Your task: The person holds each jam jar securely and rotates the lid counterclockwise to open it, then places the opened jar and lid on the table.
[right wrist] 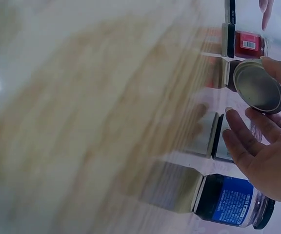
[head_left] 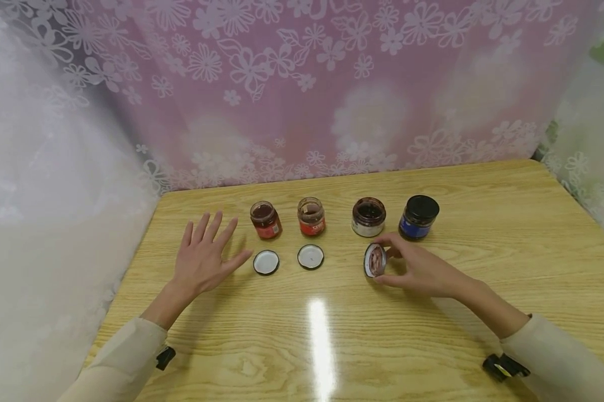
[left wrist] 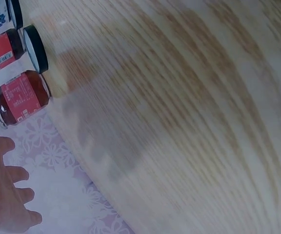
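The lid (head_left: 374,260) in the right hand (head_left: 420,271) is a round metal jar lid, dark on its rim, with a pale, shiny inner face that mirrors the surroundings; in the right wrist view (right wrist: 258,87) that inner face shows as a dull grey disc with a raised edge. The grip is a pinch: the thumb lies at the lid's lower edge and the fingertips (right wrist: 270,62) at its upper edge, so the lid sits at the very tips of the hand, out beyond the palm. It stands on its edge, tilted up from the bench (head_left: 432,346), its flat inner face turned to the person's left; being a disc it has no long axis, and its flat plane runs nearly upright. It is low over the bench, just in front of the open white-labelled jar (head_left: 368,216); whether its lower edge touches the wood cannot be told.

The left hand (head_left: 204,259) lies flat with fingers straight and spread, holding nothing, just left of a lid lying inner face up (head_left: 266,262). A second such lid (head_left: 310,257) lies beside it. Behind them stand two open red-labelled jars (head_left: 265,220) (head_left: 311,216), and at the right end of the row a blue-labelled jar (head_left: 419,216) with its black lid on.
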Available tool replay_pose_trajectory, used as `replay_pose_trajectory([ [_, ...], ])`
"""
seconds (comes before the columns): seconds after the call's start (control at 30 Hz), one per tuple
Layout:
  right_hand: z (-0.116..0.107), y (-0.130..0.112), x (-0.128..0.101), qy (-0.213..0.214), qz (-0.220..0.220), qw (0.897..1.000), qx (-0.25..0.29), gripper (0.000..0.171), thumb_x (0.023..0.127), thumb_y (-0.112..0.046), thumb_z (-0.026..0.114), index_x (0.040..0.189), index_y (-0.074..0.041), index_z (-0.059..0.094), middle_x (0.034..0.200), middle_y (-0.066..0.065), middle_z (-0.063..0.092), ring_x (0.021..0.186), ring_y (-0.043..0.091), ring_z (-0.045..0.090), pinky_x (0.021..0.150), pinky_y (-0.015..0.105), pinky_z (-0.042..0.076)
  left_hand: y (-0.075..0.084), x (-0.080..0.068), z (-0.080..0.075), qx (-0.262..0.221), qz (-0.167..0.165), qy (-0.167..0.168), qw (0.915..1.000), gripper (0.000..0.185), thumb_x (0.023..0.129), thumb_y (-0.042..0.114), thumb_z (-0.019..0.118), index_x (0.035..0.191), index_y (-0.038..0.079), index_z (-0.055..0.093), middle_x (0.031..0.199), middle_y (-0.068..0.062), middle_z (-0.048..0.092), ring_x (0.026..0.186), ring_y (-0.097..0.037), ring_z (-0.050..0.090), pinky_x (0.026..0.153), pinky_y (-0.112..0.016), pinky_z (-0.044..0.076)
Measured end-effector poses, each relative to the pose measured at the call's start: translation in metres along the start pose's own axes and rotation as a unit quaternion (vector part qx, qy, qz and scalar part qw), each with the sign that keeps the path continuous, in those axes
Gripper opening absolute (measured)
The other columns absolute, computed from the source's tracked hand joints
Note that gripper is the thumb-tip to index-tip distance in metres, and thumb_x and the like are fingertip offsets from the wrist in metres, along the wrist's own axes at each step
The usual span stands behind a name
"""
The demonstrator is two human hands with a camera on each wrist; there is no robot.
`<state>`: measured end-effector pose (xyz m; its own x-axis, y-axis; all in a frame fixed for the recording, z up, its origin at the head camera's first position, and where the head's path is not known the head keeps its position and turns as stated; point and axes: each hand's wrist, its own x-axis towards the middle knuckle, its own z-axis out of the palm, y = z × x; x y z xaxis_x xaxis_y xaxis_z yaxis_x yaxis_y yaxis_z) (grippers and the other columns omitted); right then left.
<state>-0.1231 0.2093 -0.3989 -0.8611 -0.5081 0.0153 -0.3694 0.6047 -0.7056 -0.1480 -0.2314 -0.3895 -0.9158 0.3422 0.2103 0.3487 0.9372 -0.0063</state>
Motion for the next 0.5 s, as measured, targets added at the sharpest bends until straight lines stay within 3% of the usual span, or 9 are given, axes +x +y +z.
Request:
replay_pose_trajectory([
  [0.5,0.0048,0.0068,0.0099,-0.013,0.0,1.0,0.007,0.073,0.078,-0.038,0.079,0.135,-0.011,0.041,0.121,0.001,0.054,0.111,0.021,0.057,0.093,0.045,0.045,-0.0049,-0.0042,0.0051,-0.004,0.004,0.022,0.9997,0.078,0.086,0.07,0.047,0.145,0.018,0.044,0.15,-0.017,0.032,0.139,-0.036,0.022,0.11,-0.057,0.014],
])
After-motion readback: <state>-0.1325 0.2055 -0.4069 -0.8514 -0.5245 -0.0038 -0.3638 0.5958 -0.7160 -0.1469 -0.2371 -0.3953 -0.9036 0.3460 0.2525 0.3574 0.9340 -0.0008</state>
